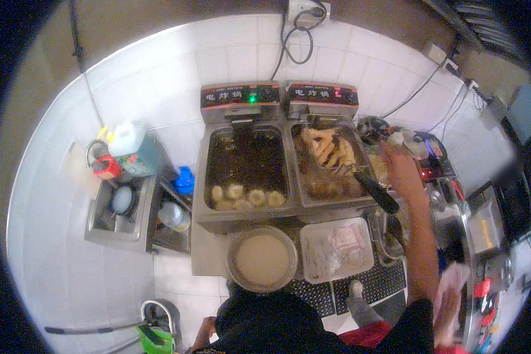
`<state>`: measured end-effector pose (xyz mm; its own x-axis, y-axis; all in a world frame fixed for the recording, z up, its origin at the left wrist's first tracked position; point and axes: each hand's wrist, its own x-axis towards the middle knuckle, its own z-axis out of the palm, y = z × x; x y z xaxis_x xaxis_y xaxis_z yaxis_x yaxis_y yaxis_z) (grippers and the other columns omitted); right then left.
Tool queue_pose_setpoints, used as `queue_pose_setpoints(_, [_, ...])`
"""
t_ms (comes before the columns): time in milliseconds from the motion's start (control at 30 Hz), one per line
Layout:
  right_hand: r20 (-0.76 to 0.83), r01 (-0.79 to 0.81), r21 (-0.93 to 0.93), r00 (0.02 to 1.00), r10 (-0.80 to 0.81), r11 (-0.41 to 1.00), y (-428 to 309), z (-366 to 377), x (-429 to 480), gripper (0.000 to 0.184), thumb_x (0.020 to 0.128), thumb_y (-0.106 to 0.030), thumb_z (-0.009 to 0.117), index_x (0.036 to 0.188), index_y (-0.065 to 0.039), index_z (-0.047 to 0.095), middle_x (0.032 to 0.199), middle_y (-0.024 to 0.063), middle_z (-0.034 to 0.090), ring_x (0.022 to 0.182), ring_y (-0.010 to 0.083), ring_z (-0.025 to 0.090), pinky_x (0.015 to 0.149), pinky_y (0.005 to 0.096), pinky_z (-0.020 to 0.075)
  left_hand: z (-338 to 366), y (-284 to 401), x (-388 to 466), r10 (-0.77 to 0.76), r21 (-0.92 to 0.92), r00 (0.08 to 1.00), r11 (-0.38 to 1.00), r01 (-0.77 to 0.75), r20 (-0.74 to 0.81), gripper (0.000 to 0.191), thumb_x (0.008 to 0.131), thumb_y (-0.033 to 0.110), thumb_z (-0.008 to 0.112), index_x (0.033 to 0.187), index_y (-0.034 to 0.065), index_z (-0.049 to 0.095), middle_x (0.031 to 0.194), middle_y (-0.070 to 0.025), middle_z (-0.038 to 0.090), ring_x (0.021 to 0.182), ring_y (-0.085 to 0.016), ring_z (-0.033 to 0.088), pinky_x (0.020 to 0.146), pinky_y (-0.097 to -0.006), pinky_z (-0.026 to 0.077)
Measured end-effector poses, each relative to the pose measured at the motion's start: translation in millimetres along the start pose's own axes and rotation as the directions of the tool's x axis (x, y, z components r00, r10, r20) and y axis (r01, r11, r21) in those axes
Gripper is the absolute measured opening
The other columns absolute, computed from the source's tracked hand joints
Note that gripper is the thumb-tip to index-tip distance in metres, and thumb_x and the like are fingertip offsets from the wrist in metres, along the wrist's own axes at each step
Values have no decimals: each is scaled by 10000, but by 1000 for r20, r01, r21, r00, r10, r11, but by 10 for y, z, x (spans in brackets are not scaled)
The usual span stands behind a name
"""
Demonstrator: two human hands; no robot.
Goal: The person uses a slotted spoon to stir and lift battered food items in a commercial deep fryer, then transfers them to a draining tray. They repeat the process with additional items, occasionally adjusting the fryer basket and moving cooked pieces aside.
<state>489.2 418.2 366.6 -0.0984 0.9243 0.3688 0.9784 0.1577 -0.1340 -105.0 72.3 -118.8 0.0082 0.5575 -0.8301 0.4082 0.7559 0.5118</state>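
My right hand (391, 159) reaches past the right fryer (332, 201), blurred, close to a small white item (396, 139); whether it grips that item is unclear. Down at my side is my left hand (209, 326), partly hidden by my dark clothing. Long golden fried pieces (329, 148) lie in a wire fry basket (322, 166) in the right fryer, its black handle (376, 192) pointing towards me. Pale ring-shaped pieces (256, 198) float along the near edge of the dark oil (245, 163) in the left fryer.
Before the fryers stand a round tub of beige batter (265, 259) and a white tray (307, 274) with pale, floury pieces. A sink (137, 228) and a large jug (137, 152) are at left. Another person's blurred arm (447, 309) is at lower right, and a green bucket (157, 340) at lower left.
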Motion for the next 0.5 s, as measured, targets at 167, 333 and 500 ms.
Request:
queue_pose_setpoints(167, [-134,-135,-114,984,120,984,-483,-540,-66,320,959,-128,498,1252,-17,562,1143,264,604,1057,443,574,915,460,467,-602,263,279,140,-467,989,879,-99,55,184,853,76,571,936,-33,694,742,-81,661,608,-134,589,522,-278,472])
queue_pose_setpoints(333, [-117,-100,-2,988,99,995,-1186,-733,-136,317,975,-188,509,1236,-23,583,1115,231,632,1036,413,601,895,461,474,-1042,481,559,161,-508,981,857,-86,106,267,843,18,559,1070,-105,626,811,-133,684,596,-157,628,508,-259,491])
queue_pose_setpoints(500, [301,-239,48,929,214,970,-1836,-274,-232,391,937,-361,572,1105,-20,666,1007,215,667,961,383,634,858,454,492,-1424,555,649,256,-298,966,925,-234,37,280,832,26,573,1085,-73,644,824,-127,697,602,-165,634,523,-272,502])
